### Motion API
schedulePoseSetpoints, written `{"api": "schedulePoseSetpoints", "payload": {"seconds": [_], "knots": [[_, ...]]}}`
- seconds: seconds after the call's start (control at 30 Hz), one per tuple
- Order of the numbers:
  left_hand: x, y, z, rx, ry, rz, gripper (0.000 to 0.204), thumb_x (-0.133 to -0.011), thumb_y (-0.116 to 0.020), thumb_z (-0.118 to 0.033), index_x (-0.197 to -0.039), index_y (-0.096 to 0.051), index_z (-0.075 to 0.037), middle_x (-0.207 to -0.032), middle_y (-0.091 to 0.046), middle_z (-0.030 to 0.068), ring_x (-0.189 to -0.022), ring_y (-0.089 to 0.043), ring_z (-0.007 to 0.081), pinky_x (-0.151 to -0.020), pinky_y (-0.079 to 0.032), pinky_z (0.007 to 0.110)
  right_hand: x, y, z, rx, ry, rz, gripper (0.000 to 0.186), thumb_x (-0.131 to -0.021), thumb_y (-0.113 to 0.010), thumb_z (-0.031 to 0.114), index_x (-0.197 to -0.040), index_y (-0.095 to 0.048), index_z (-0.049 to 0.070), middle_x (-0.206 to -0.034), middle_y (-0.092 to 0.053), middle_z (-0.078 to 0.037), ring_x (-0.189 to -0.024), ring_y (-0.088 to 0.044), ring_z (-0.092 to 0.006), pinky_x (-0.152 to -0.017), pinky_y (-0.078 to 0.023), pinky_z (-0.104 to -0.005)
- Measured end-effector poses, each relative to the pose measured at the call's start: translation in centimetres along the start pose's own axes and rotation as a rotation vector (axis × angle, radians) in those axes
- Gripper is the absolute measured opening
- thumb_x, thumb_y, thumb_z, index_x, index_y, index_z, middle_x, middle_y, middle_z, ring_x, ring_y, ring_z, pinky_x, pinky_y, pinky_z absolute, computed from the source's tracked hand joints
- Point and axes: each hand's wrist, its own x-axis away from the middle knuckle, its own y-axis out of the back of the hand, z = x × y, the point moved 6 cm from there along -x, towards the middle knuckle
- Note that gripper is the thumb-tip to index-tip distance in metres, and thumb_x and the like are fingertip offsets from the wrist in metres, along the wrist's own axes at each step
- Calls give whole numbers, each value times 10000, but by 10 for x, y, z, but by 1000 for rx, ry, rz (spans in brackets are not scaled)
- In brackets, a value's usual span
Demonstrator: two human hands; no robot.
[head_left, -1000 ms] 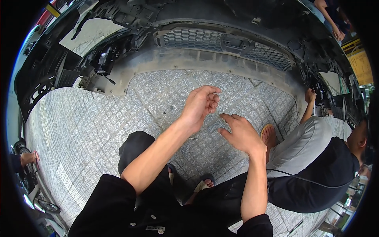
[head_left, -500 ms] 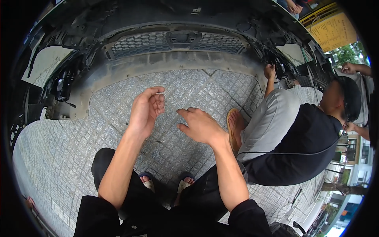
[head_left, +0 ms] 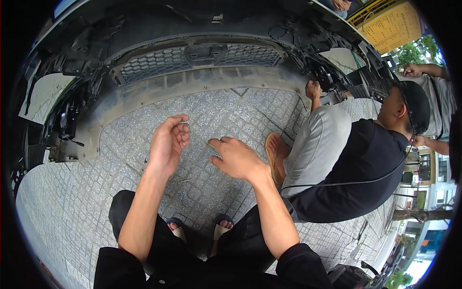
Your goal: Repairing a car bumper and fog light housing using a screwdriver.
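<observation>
My left hand (head_left: 166, 144) is raised over the paving, palm turned inward, fingers loosely bent and holding nothing. To its right hovers my right hand (head_left: 236, 156), back upward, fingers loosely spread and likewise with nothing in them. The two hands are apart and touch nothing. Beyond them lies a large dark car bumper (head_left: 202, 79), its inner side toward me. A honeycomb grille (head_left: 156, 64) is set in its middle. Nearest below my hands, a small thin pale piece (head_left: 186, 180) lies on the paving.
A co-worker in a black shirt (head_left: 353, 164) and cap squats close at my right, one hand (head_left: 313, 89) at the bumper's right end. A thin black cable (head_left: 346, 184) runs across that person. Behind stand other people and a yellow sign (head_left: 390, 28). Grey paving (head_left: 86, 207) spreads around my feet.
The whole view has shifted slightly, so the bumper and co-worker appear a little further left. Both my hands keep nearly the same pose, still holding nothing.
</observation>
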Motion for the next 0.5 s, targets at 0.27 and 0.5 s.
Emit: {"api": "schedulePoseSetpoints", "payload": {"seconds": [0.27, 0.5], "knots": [[-4, 5, -1, 26, 8, -4, 226, -976, -460, -190, -1090, -544, -14, -775, -532, 0, -673, -463, 96, -649, -416, 257, -6, 0, -1, 4, -9, 21, 440, -869, -644, 219, -1222, -567, -33, -1021, -647, -246, -1011, -617, -396, -876, -500, -448], [-9, 7, 5, 14, 26, -3, 226, -977, -458, -190, -1096, -539, -16, -788, -539, 3, -677, -471, 99, -654, -421, 259, -6, -4, -9, -11, -11, 18, 439, -874, -643, 226, -1217, -569, -38, -1009, -646, -239, -1002, -618, -400, -874, -499, -446]]}}
